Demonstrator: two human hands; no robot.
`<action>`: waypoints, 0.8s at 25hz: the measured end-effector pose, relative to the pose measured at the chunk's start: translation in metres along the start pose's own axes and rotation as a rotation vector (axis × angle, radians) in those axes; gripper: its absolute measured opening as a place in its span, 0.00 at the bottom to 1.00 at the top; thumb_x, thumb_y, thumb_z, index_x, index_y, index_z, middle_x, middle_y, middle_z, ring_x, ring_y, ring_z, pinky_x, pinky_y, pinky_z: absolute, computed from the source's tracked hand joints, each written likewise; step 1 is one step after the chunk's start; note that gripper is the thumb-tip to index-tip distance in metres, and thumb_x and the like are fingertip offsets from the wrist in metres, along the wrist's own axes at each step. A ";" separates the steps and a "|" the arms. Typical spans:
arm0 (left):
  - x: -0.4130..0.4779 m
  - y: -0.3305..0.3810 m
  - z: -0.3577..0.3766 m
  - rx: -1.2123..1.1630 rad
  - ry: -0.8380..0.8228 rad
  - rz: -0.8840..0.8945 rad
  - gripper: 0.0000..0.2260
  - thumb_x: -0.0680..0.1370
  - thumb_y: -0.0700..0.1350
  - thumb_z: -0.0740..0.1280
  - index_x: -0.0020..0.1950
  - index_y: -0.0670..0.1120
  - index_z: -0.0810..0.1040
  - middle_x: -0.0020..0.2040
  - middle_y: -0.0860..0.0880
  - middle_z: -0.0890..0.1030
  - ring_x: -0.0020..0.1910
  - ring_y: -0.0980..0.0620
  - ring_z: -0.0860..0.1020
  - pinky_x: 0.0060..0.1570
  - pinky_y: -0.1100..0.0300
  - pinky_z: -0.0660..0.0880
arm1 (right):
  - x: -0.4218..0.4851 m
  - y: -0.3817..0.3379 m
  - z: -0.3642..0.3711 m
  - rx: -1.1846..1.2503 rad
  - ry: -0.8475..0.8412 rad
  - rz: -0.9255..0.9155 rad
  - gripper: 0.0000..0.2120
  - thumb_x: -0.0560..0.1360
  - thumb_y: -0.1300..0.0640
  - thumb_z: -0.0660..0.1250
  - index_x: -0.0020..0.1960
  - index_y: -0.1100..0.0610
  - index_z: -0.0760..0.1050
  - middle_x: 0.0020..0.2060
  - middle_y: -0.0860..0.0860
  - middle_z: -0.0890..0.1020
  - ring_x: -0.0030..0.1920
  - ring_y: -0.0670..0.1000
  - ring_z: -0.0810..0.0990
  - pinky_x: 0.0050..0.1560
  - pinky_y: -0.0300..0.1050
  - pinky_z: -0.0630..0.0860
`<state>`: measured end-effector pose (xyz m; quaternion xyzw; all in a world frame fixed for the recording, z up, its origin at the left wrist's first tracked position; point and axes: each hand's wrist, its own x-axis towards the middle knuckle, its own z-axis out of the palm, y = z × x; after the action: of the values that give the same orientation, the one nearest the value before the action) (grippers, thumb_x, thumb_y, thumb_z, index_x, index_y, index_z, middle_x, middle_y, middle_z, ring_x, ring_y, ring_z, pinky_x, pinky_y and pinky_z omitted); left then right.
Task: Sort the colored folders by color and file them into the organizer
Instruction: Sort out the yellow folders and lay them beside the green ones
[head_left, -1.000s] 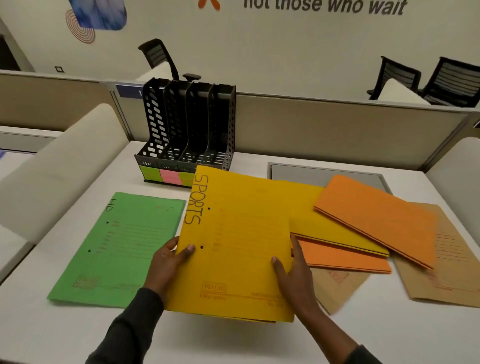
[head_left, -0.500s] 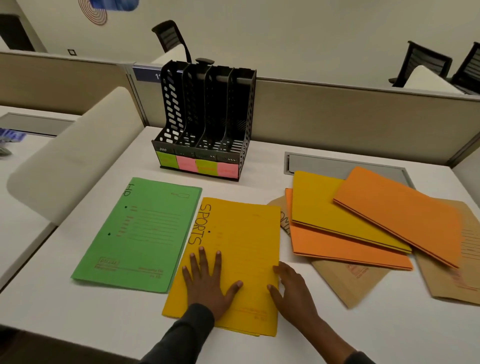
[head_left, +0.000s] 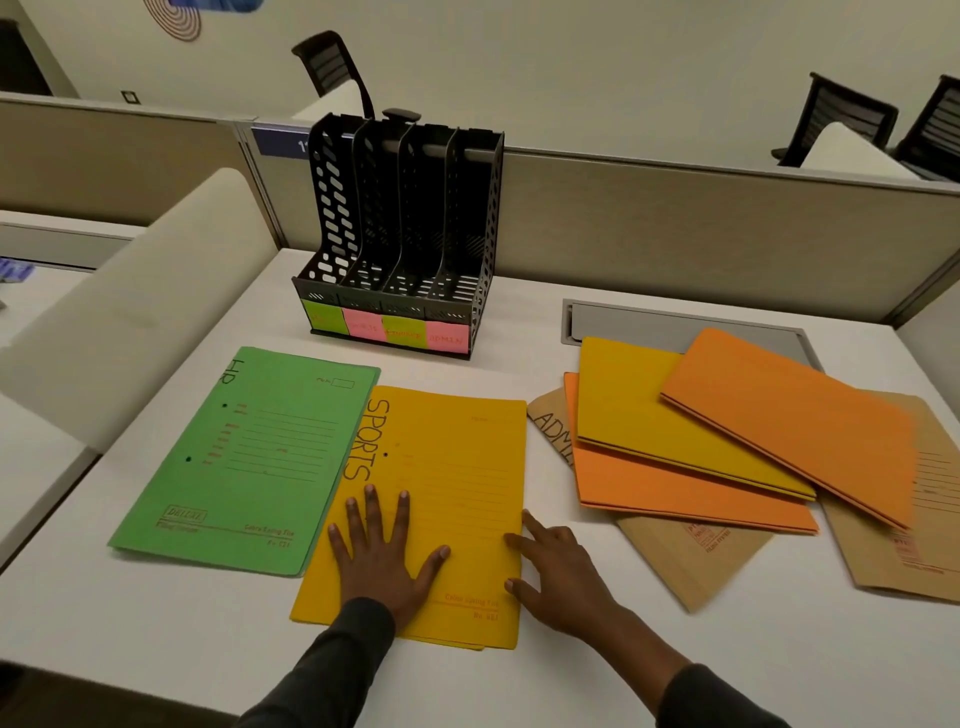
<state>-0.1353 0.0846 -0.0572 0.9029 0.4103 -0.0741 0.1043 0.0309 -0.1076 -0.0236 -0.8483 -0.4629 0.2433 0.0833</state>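
A yellow folder marked SPORTS (head_left: 447, 467) lies flat on the white desk (head_left: 156, 613), its left edge over a green folder marked HR (head_left: 249, 457). My left hand (head_left: 382, 553) rests flat on the yellow folder with fingers spread. My right hand (head_left: 563, 577) touches that folder's right edge, fingers apart. To the right lies a loose pile: a second yellow folder (head_left: 639, 410), two orange folders (head_left: 789, 421) (head_left: 675, 493) and brown folders (head_left: 691, 561), one marked ADMIN. A black organizer (head_left: 405, 234) with several slots and green and pink labels stands behind.
A beige partition (head_left: 675, 223) runs along the desk's far side. A grey cable hatch (head_left: 675, 325) sits behind the folder pile. Black office chairs (head_left: 852, 119) stand beyond the partition. A cream divider panel (head_left: 140, 306) borders the desk's left side.
The SPORTS folder, held up in both hands a second ago, now lies flat next to the green folder. My left hand has come down flat on it; my right hand sits at its edge.
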 end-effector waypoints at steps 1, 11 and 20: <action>0.000 0.000 -0.001 -0.006 0.001 -0.006 0.48 0.64 0.78 0.30 0.78 0.52 0.33 0.77 0.42 0.29 0.75 0.38 0.30 0.72 0.36 0.33 | 0.001 -0.001 -0.002 -0.001 -0.006 -0.004 0.31 0.78 0.37 0.59 0.78 0.46 0.59 0.80 0.47 0.52 0.74 0.53 0.60 0.73 0.50 0.61; 0.002 0.037 -0.002 0.030 -0.031 0.013 0.50 0.62 0.75 0.23 0.77 0.48 0.32 0.77 0.41 0.30 0.76 0.38 0.31 0.72 0.37 0.33 | 0.013 0.074 -0.086 0.006 0.547 0.239 0.17 0.77 0.52 0.68 0.64 0.54 0.77 0.62 0.54 0.78 0.61 0.56 0.75 0.57 0.47 0.73; 0.028 0.196 -0.025 -0.695 -0.328 0.185 0.39 0.77 0.68 0.58 0.80 0.48 0.51 0.81 0.48 0.53 0.79 0.48 0.52 0.76 0.51 0.51 | 0.042 0.125 -0.110 -0.307 0.148 0.276 0.32 0.80 0.52 0.62 0.79 0.48 0.52 0.77 0.56 0.61 0.73 0.60 0.65 0.65 0.55 0.71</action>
<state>0.0325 -0.0147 -0.0139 0.8232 0.3058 -0.0645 0.4740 0.1970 -0.1332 0.0116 -0.9219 -0.3665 0.1162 -0.0472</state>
